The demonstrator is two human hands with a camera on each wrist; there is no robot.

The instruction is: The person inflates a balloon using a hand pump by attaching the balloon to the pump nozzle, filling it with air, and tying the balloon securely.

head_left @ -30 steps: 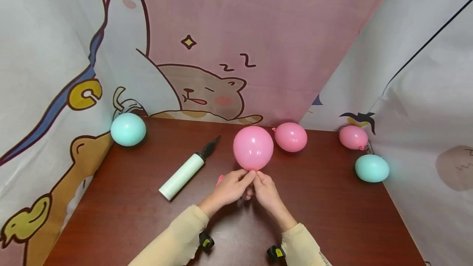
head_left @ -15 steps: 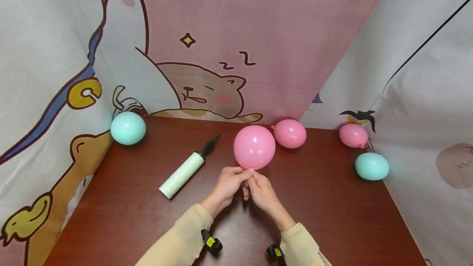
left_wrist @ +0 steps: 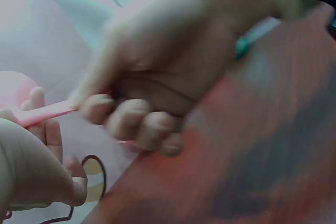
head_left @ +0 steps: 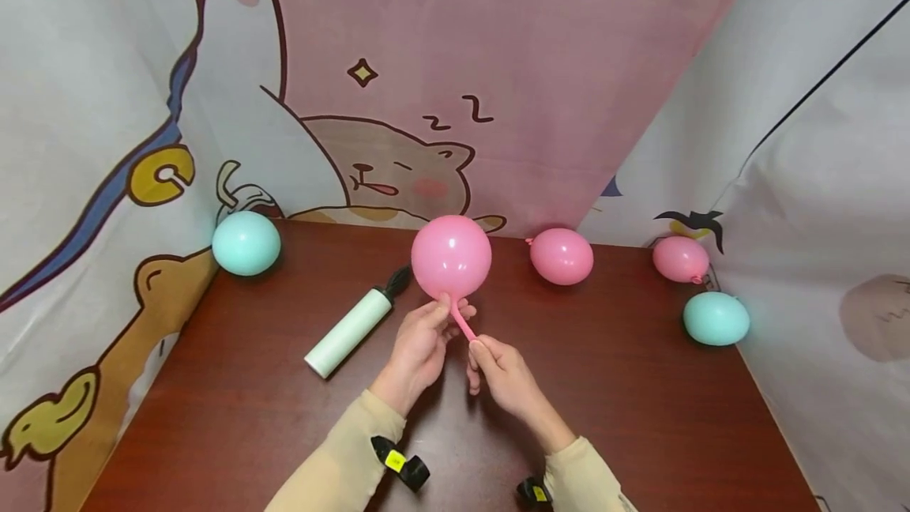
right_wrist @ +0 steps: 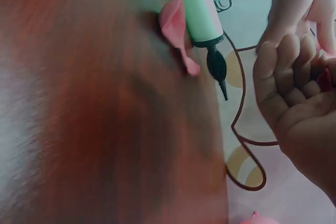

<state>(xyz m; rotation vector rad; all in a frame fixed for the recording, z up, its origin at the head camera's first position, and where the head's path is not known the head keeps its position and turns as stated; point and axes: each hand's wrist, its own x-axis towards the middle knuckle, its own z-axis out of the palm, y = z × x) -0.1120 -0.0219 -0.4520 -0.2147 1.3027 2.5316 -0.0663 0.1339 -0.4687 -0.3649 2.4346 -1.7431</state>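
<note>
A round, inflated pink balloon [head_left: 451,254] stands above both hands in the head view. My left hand [head_left: 419,342] grips it where the body narrows into the neck, thumb on the near side. Below and to the right, my right hand [head_left: 508,374] pinches the end of the neck [head_left: 464,321], which is pulled out long between the two hands. In the left wrist view, the stretched neck [left_wrist: 50,113] runs to the thumb and forefinger of my right hand [left_wrist: 152,77], whose other fingers are curled.
A pale green hand pump [head_left: 348,334] with a black nozzle lies left of my hands; beside it is a limp pink balloon [right_wrist: 175,24]. A turquoise balloon [head_left: 246,243] sits at the back left. Pink [head_left: 562,257] and turquoise balloons rest toward the back right, near the fabric walls.
The balloon and my left hand have shifted left and a little up. My hands have drawn apart, and the neck now shows stretched between them.
</note>
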